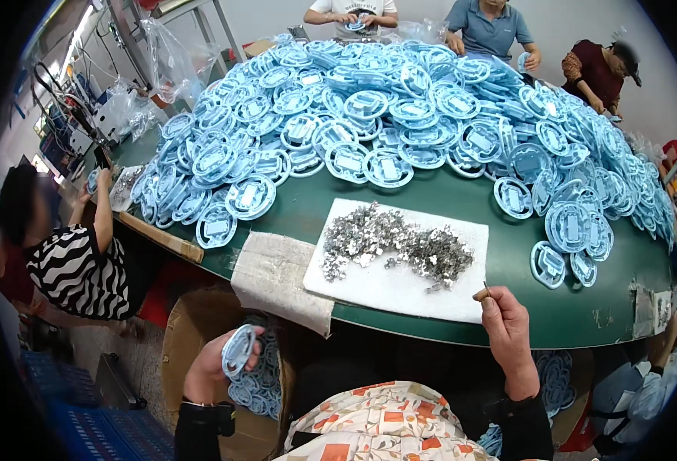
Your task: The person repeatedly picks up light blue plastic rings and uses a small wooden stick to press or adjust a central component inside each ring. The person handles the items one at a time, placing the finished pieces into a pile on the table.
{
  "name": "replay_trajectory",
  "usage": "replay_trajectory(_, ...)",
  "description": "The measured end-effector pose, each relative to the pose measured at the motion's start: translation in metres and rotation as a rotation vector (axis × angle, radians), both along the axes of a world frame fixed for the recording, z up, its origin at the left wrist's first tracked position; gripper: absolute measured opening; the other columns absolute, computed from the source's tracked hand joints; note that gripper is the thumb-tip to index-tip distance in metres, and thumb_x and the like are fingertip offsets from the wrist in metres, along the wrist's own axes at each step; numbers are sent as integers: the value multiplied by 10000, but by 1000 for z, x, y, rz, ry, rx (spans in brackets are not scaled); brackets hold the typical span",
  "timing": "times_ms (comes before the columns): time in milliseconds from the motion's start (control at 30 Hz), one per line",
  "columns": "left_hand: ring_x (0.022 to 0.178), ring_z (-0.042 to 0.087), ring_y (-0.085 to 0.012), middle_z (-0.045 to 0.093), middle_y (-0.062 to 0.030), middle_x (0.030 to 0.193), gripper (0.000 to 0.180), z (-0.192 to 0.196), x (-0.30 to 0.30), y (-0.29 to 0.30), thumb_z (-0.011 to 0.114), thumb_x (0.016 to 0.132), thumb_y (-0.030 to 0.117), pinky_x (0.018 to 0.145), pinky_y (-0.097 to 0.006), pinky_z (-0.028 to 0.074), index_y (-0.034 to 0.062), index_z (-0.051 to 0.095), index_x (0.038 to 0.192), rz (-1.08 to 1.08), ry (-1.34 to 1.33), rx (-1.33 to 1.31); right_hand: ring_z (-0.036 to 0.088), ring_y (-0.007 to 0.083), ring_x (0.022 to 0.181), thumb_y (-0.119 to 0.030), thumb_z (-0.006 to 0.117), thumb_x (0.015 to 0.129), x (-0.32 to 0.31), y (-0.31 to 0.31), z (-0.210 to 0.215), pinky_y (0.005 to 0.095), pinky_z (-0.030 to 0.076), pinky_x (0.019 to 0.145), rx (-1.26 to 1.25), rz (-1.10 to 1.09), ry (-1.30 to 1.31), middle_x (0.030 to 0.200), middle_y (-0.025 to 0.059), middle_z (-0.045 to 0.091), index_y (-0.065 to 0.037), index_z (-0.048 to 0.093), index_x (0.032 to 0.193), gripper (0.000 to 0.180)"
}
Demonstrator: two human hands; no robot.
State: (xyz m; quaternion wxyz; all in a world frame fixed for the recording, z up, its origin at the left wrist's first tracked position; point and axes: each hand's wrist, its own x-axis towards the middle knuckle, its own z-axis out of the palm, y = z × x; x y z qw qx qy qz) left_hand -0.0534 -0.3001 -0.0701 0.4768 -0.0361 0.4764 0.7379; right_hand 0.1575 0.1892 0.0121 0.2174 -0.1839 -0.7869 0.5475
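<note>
My left hand is closed on a light blue oval plastic part, held tilted above an open cardboard box. Beside the white pad's right edge, my right hand pinches a small tool with a brown end and a thin dark tip; its exact kind is too small to tell. Two loose heaps of small silvery metal pieces lie on the white pad, near the front edge of the green table. A worn whitish cloth hangs over that edge, left of the pad.
A large pile of blue plastic parts covers the table's far side. Cardboard boxes holding more parts stand below the front edge. People work around the table: one in stripes at left, several behind the pile and one at far right.
</note>
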Motion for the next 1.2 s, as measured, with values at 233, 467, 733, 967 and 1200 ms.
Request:
replay_trajectory(233, 797, 705, -196, 720, -131, 872, 300, 13, -24, -53, 527, 977, 210, 711, -320, 559, -14, 698, 1079, -217, 818, -1253, 431, 23, 614, -125, 591, 1030, 8, 23, -33, 212, 370, 559, -25, -129, 86, 678, -62, 503, -6, 673, 1022, 145)
replay_trajectory(467, 766, 709, -287, 712, -175, 884, 163, 144, -68, 223, 627, 915, 97, 678, -367, 551, -2, 710, 1015, -78, 1731, -602, 434, 25, 610, -120, 601, 1016, 8, 20, -30, 216, 366, 554, 59, -161, 64, 678, -54, 510, -4, 677, 1019, 139)
replay_trajectory(733, 1080, 648, -366, 679, -213, 1146, 446, 102, -148, 420, 749, 787, 275, 926, -467, 525, -20, 685, 1115, -554, 1845, -886, 403, 14, 614, -115, 570, 1022, 13, 18, -42, 201, 310, 544, -64, -169, 83, 693, -69, 490, -6, 651, 1003, 137)
replay_trajectory(967, 922, 712, -387, 730, -208, 921, 195, 101, -159, 436, 604, 829, 134, 817, -468, 566, 36, 757, 901, -449, 1972, -926, 372, 1, 601, -146, 525, 1056, 15, 18, -45, 195, 273, 516, -139, -131, 148, 703, -79, 456, -9, 613, 1062, 163)
replay_trajectory(1200, 801, 707, -202, 729, -112, 911, 316, 163, -144, 355, 558, 997, 242, 720, -379, 556, -9, 712, 1111, -264, 1386, -421, 413, 53, 568, -203, 467, 1089, 10, 25, -46, 212, 363, 500, -254, -154, 303, 696, -24, 449, -72, 549, 1165, 172)
